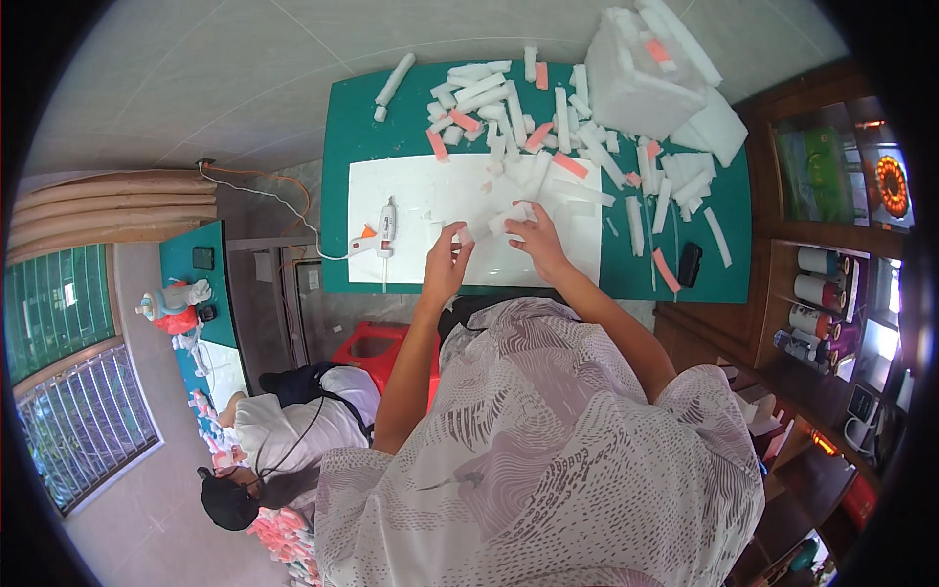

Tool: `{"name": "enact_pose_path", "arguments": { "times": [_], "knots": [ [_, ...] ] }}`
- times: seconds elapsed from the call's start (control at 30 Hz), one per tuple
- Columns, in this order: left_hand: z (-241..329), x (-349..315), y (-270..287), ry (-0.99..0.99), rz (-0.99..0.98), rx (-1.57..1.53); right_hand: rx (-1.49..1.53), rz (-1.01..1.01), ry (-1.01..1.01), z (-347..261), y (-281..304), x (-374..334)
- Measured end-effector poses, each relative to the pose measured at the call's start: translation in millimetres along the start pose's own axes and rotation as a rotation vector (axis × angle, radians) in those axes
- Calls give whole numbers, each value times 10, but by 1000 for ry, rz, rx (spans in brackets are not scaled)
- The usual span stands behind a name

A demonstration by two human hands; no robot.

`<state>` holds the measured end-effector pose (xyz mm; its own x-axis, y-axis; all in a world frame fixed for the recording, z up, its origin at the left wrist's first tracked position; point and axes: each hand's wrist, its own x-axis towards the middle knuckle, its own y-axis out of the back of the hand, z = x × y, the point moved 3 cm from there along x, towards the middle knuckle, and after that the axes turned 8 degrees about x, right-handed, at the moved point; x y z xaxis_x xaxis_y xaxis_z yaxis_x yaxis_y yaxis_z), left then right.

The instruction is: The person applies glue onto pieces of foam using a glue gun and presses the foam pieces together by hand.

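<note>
My left hand [447,260] pinches a small pale foam piece [465,236] between thumb and fingertips. A short white foam block [509,217] is in the fingers of my right hand [536,243], just beside the first piece. I cannot tell whether the two pieces touch. Both hands are over a glossy white board [421,186] on the green table. On the board's left side lies a white hot glue gun [377,235] with an orange part. Several loose foam strips and crumbs are scattered just beyond my fingers.
White and pink foam strips [482,93] cover the back of the green table [352,117]. A big white foam block [641,93] stands at back right, and a black object [691,264] lies right. A red stool [372,342] and a seated person [303,421] are at left.
</note>
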<state>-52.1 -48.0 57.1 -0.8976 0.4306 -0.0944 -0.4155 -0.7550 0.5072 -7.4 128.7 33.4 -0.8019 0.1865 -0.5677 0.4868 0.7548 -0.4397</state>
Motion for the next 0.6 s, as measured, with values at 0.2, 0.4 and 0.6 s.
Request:
{"name": "enact_pose_path", "arguments": {
  "times": [0.2,0.4,0.6],
  "knots": [
    [-71,-6,-31,-9,2,-26,-10,-5,2,-9,-11,-13],
    [-49,9,-42,-17,-6,-38,-24,-4,0,-9,-2,-7],
    [-65,8,-46,-11,3,-37,-23,-10,-23,-33,-26,-24]
  ]
}}
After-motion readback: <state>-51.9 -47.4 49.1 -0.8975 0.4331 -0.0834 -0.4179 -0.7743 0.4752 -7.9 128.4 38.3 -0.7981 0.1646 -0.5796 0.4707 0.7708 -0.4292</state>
